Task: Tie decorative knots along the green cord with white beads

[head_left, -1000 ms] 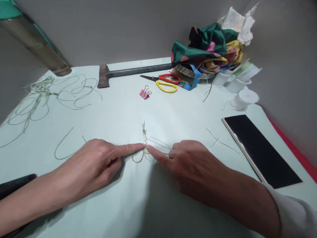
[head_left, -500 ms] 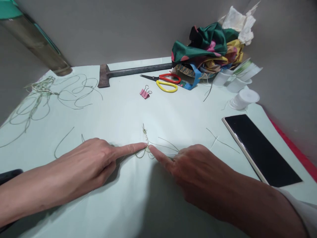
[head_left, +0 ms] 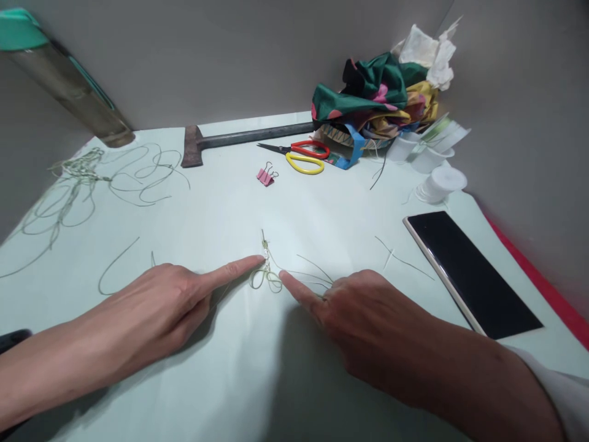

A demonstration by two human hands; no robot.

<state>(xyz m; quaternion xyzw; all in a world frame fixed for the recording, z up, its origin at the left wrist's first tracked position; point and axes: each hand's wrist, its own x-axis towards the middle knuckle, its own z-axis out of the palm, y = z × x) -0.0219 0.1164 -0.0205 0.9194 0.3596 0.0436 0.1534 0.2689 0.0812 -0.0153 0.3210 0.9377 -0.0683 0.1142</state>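
Cords [head_left: 315, 264] held in curled grip of R hand [head_left: 356, 307]; knot [head_left: 265, 245] best pinned flat w/ L hand [head_left: 170, 298], its grip not tellable.

In front of the scissors [head_left: 289, 150], the knotted cord [head_left: 267, 265] is too small to make out clearly; whether the left hand's [head_left: 170, 301] index finger [head_left: 230, 270] touches it is uncertain. The right hand [head_left: 363, 319] hides its curled fingers — their grip on the thin strands [head_left: 306, 260] cannot be told. Left of the scissors, the view's edge cuts off the bottle [head_left: 69, 86]; nearer on that side, the left forearm [head_left: 69, 359] covers most of a dark object [head_left: 16, 339]. Right of the scissors, a cloth bundle [head_left: 381, 98] hides the hammer's [head_left: 253, 135] handle end.
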